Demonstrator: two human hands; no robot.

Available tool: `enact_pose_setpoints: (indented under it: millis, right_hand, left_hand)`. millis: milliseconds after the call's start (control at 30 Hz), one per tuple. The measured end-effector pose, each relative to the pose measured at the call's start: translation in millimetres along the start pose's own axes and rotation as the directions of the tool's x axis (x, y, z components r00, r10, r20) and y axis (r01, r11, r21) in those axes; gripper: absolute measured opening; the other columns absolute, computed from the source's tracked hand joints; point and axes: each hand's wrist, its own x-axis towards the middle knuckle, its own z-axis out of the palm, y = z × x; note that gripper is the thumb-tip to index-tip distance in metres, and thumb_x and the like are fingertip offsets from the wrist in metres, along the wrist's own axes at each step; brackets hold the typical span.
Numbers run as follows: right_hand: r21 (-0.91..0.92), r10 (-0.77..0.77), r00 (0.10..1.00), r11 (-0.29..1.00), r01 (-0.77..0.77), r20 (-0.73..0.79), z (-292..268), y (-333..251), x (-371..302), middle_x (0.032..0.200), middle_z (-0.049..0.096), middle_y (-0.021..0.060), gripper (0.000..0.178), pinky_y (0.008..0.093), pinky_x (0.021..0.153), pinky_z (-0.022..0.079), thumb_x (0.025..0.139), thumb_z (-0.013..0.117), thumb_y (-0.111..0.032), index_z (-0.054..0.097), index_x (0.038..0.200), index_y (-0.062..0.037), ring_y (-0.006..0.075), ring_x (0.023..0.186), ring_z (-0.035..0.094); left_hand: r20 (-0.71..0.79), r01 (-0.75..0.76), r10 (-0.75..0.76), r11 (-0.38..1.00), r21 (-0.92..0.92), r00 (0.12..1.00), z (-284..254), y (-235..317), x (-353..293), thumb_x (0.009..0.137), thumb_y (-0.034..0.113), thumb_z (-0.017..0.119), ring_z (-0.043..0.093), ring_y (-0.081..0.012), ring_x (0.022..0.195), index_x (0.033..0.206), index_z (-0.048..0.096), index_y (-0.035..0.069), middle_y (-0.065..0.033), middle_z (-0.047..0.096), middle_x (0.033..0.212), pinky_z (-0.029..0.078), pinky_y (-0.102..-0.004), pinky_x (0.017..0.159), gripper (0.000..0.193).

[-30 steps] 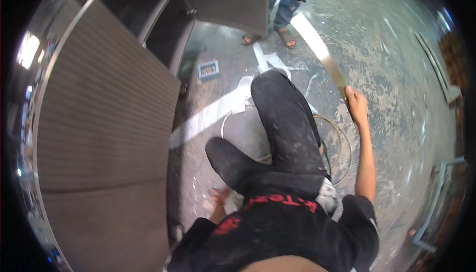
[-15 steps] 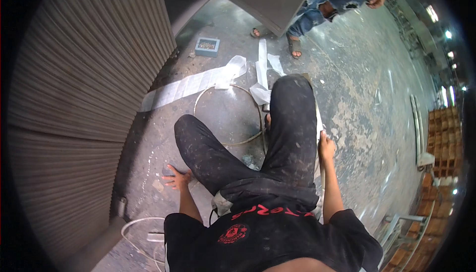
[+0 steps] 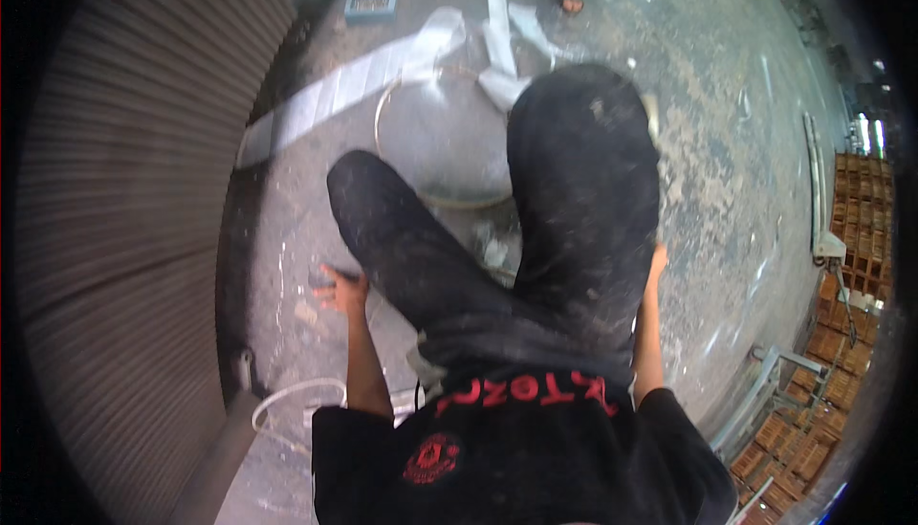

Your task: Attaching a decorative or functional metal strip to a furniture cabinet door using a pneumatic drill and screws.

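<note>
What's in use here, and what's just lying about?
Likely in use:
- pale strip, mostly hidden, ahead of right hand
- left hand spread, nothing visibly held

Apparently lying about:
- blue box
- white wrapping
- pale loop

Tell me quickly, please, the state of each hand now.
Left hand: open, nothing visible in it.
Right hand: mostly hidden behind the right leg; cannot tell.

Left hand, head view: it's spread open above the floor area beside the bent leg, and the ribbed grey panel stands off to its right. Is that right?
Not quite: the head view shows the ribbed grey panel to the left of the left hand, not to its right. The rest of your statement stands.
</note>
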Motion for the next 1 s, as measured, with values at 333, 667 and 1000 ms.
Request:
enact_pose_setpoints:
  millis: [333,667,1000]
  right_hand:
    - [0.158,0.183,0.976,0.967,-0.200,0.115,23,39,-13,0.062,0.047,0.0025,0.073,0.0355,0.059,0.039,0.096,0.043,-0.063,0.054,0.065,0.0031,0.0158,0.060,0.043]
    - [0.100,-0.239,0.966,0.968,0.230,0.097,49,-105,111,0.057,0.048,0.0084,0.073,0.0385,0.057,0.040,0.095,0.043,-0.061,0.056,0.070,0.0060,0.0165,0.060,0.045]
    - [-0.091,-0.287,0.910,0.941,0.327,0.298,184,-180,257,0.090,0.065,0.0320,0.078,0.0513,0.083,0.047,0.092,0.039,-0.067,0.070,0.093,0.0043,0.0469,0.095,0.063]
  left_hand:
    - [-0.336,0.077,0.011,0.966,0.248,0.942,91,-3,18,0.097,0.049,0.037,0.029,-0.0683,0.126,0.155,-0.003,0.033,-0.0389,0.000,0.152,0.048,-0.0621,0.091,0.073]
    - [-0.500,0.057,0.082,0.965,0.257,0.862,111,-42,48,0.100,0.045,0.032,0.028,-0.0680,0.127,0.155,-0.001,0.031,-0.0379,-0.003,0.153,0.046,-0.0615,0.094,0.066]
    - [-0.040,-0.093,0.111,0.946,0.310,0.993,-2,-55,31,0.084,0.031,0.066,0.008,-0.0636,0.137,0.154,-0.011,0.019,-0.0396,0.004,0.152,0.029,-0.0654,0.106,0.104]
